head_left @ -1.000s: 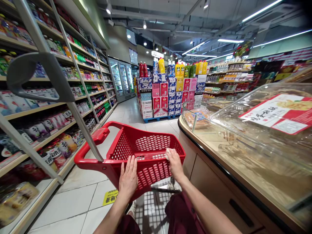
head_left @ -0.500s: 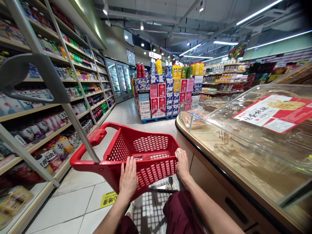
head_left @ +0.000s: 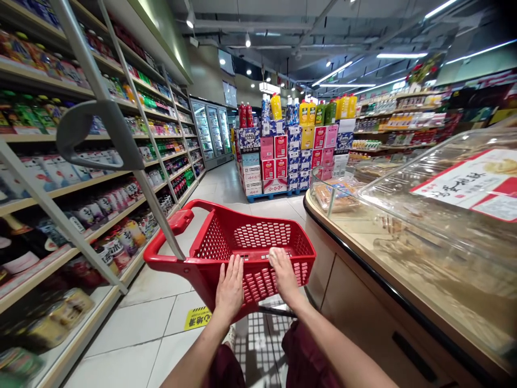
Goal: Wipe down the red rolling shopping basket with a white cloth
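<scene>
A red plastic shopping cart basket (head_left: 260,237) with perforated walls stands before me, its inside showing only bare red plastic. My left hand (head_left: 230,288) lies against the near side wall, fingers stretched out together and tips at the rim. On the same rim, further right, my right hand (head_left: 285,277) is bent over the edge. Its fingers press a small white wad, like a wipe (head_left: 275,252), against the plastic; the wad is mostly hidden under them. A grey pull handle (head_left: 100,134) on a metal bar rises from the cart's left end.
Drink shelves (head_left: 100,183) line the left side. On the right is a wooden display counter (head_left: 363,302) with a clear food box (head_left: 456,183), close to the cart. Stacked cartons (head_left: 278,161) stand ahead on a blue pallet. A yellow floor sticker (head_left: 197,318) lies below the cart.
My right hand has slid left along the basket rim from the right corner, with the white wad. My left hand stays on the near wall. The view has swung slightly left.
</scene>
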Available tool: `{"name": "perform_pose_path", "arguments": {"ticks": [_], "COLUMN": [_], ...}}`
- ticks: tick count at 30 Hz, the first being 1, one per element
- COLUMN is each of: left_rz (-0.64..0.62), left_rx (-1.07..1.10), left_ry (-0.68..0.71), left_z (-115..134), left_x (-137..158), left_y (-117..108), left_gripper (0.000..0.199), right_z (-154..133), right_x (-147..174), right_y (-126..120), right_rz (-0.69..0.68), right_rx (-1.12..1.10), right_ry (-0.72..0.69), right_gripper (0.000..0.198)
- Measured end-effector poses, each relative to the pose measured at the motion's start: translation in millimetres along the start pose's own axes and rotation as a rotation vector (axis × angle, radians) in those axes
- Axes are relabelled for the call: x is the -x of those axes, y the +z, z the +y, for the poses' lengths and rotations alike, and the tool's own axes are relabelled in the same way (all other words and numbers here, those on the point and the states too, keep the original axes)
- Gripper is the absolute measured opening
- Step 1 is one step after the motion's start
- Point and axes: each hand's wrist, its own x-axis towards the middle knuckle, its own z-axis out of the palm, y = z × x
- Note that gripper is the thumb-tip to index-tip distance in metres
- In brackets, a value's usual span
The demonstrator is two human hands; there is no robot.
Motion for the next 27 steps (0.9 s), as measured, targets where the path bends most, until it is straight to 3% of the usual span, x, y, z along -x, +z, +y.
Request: {"name": "perform_pose_path", "arguments": {"ticks": [2,7,12,14,18,20,23,25,27], "left_rz": [0.004,0.024,0.036,0.040,0.065,0.072,0.060,0.063,0.066], "left_rx": [0.000,0.008,0.007,0.003,0.018,0.026,0.027,0.018,0.008], "left_ry": [-0.015,-0.111,-0.095,-0.065,-0.100,-0.118,-0.092,-0.116,-0.158], "left_z": [-7,-22,-27,-29,-26,-24,-28,-36,-44], "left_x": [2,7,8,9,11,11,12,13,16], "left_y": [-3,-11,-12,-11,-7,-6,-10,-14,-18], "left_gripper": [0.067,0.065,0.063,0.064,0.063,0.062,0.062,0.062,0.062], "right_z": [-1,3,-27,-15,7,-6,-35,-37,-24], "right_x": [-2,-6,-8,-8,-6,-6,-8,-9,-8], "right_y": [-1,-1,16,11,1,8,19,17,9], "right_rz": [-0.018,0.129,-0.003,0.014,0.131,0.112,0.014,-0.002,0.047], "right_rx": [-0.014,0.065,-0.056,-0.037,0.066,0.049,-0.021,-0.037,-0.012], "right_ry": [-0.021,0.196,-0.067,-0.040,0.172,0.130,-0.059,-0.111,-0.050], "right_gripper": [0.054,0.046,0.054,0.052,0.050,0.053,0.056,0.054,0.050]}}
